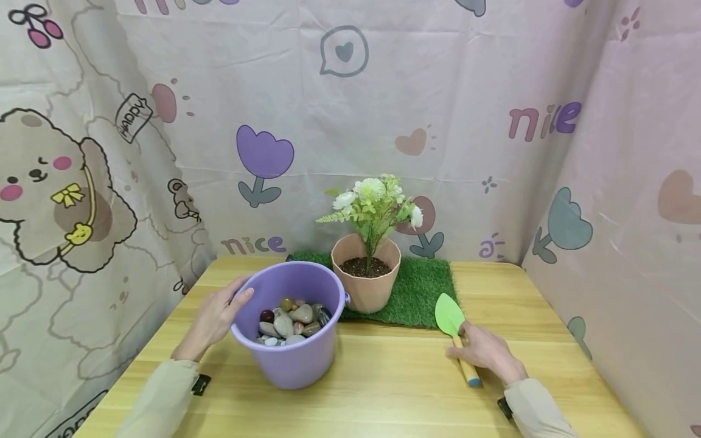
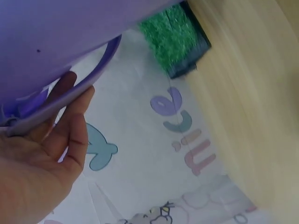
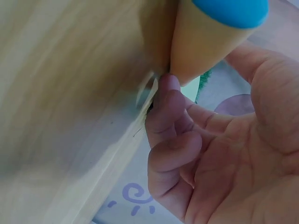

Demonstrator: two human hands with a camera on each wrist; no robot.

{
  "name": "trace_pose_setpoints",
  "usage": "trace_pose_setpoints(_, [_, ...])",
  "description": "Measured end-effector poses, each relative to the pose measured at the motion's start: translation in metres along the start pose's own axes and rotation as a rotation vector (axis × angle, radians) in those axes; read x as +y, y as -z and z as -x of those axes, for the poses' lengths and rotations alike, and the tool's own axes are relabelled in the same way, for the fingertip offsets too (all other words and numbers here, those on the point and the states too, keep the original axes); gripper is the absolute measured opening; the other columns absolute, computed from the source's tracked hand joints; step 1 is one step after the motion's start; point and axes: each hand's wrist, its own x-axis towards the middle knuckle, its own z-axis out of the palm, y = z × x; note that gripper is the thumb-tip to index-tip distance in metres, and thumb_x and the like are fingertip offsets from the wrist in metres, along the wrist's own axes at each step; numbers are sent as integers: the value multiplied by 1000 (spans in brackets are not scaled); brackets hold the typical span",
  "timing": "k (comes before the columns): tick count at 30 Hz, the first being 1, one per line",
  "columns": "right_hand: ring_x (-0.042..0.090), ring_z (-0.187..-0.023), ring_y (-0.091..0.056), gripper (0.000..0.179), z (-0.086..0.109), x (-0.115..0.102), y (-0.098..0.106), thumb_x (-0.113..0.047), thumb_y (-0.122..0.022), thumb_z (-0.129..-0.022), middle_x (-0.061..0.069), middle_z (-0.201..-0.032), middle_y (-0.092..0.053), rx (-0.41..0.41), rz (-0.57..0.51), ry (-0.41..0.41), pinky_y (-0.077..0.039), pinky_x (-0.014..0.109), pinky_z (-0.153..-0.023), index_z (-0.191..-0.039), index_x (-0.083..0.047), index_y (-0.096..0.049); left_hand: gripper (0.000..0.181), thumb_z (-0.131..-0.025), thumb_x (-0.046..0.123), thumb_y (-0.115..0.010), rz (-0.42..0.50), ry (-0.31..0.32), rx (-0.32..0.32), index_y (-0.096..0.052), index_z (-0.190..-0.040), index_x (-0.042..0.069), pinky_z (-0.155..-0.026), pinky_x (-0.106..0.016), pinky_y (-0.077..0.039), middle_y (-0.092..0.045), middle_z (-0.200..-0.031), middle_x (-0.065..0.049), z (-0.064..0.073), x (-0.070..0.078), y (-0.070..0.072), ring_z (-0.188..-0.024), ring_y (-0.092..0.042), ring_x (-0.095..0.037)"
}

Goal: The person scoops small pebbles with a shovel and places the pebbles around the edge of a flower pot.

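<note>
Honestly, lower left: left hand (image 1: 215, 315) grips bucket (image 1: 296, 364) by rim, prob heavy | lower right: right hand (image 1: 486, 350) pinches trowel (image 1: 450, 319) handle, lightish-looking

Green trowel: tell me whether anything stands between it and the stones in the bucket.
The right wall and rim of the purple bucket stand between the green trowel, at the right hand, and the stones; the flowerpot sits farther back.
</note>
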Motion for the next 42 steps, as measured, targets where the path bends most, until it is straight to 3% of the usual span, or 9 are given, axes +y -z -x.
trace_pose_setpoints(7, [18, -72, -55, 63, 3, -3, 4, -53, -76, -75, 5, -91, -66, -36, 5, -35, -45, 36, -58, -114, -6, -61, 52, -93, 8, -41, 133, -39, -75, -43, -145, 9, -81, -51, -55, -60, -130, -24, -4, 5, -11, -105, -65, -40])
trace_pose_setpoints(13, [18, -70, -53, 54, 4, -5, 5, -41, -77, -74, 3, -85, -64, -46, -3, -41, -44, 34, -58, -113, -6, -62, 56, -89, 4, -42, 197, -33, -102, -44, -144, 10, -75, -41, -56, -62, -127, -24, -8, 14, -21, -101, -67, -37])
trace_pose_setpoints(18, [18, -71, -53, 44, 4, -5, 4, -30, -74, -74, 3, -83, -63, -22, -38, -29, -45, 34, -61, -108, -4, -65, 56, -88, 5, -43, 173, -29, -86, -45, -143, 11, -75, -41, -57, -64, -125, -23, -9, 25, -29, -97, -68, -35])
trace_pose_setpoints(26, [17, -56, -49, 25, 4, -1, 0, -26, -67, -83, 3, -72, -55, -14, -121, -53, -39, 30, -51, -96, -6, -64, 54, -85, 4, -44, 160, -75, -41, -49, -139, 10, -68, -34, -56, -68, -116, -21, -8, 33, -39, -86, -70, -27])
trace_pose_setpoints(33, [13, -47, -46, 35, 4, 1, -1, -27, -65, -86, 4, -73, -57, 9, -147, -48, -40, 29, -45, -108, 1, -65, 54, -82, 5, -46, 99, -124, 21, -52, -136, 9, -66, -30, -55, -73, -105, -15, -5, 40, -46, -78, -70, -20])
trace_pose_setpoints(40, [12, -47, -42, 40, 3, 3, 0, -25, -60, -89, 4, -68, -53, 22, -210, -33, -37, 26, -41, -118, 3, -59, 55, -83, 6, -47, 102, -87, 34, -51, -138, 10, -60, -27, -53, -73, -98, -15, -1, 55, -57, -72, -68, -15])
trace_pose_setpoints(42, [12, -45, -41, 46, 3, 3, 1, -24, -57, -92, 3, -66, -52, 23, -229, -18, -36, 26, -42, -127, 5, -53, 56, -83, 7, -48, 98, -73, 38, -51, -139, 11, -61, -27, -52, -73, -96, -14, -1, 60, -60, -72, -67, -14])
